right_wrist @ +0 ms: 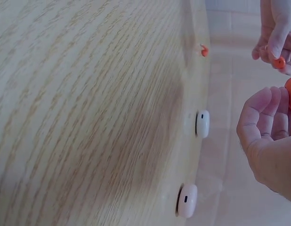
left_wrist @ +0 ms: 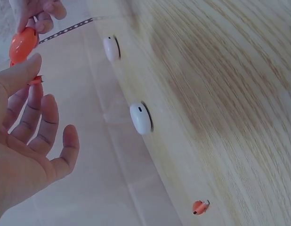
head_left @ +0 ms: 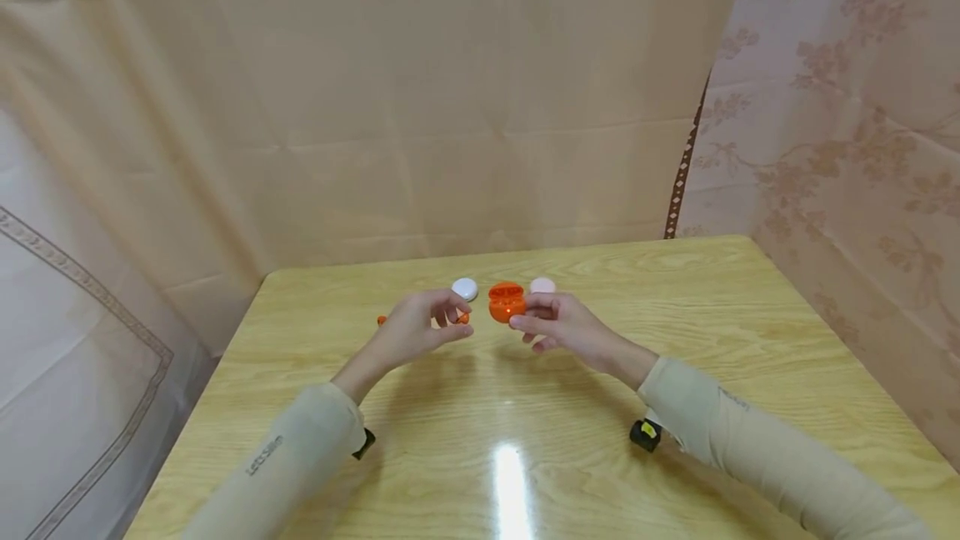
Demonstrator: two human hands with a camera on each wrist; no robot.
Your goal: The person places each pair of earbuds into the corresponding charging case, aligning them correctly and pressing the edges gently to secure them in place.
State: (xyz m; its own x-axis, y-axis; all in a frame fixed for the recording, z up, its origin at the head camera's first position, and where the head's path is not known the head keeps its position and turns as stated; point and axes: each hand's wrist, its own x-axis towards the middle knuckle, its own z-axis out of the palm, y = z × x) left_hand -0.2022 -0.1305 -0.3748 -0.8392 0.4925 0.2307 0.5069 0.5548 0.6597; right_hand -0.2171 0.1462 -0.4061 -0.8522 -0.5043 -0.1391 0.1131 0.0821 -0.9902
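Observation:
My right hand (head_left: 566, 327) grips an orange earbud case (head_left: 506, 307) by its side, above the table. Its lid stands raised, with the inside facing me. Just left of the case, my left hand (head_left: 412, 327) pinches an orange earbud (right_wrist: 279, 62) between thumb and fingers. The left wrist view shows that earbud mostly covered by the thumb and fingertips. A second orange earbud (left_wrist: 200, 207) lies on the tabletop, left of and beyond the left hand.
At the far side of the wooden table (head_left: 510, 407) sit a closed white case (head_left: 465, 288) and a closed pale pink case (head_left: 542, 284), side by side behind the hands. A beige cloth (head_left: 450, 107) hangs behind the table's back edge. Patterned cloth hangs at the right.

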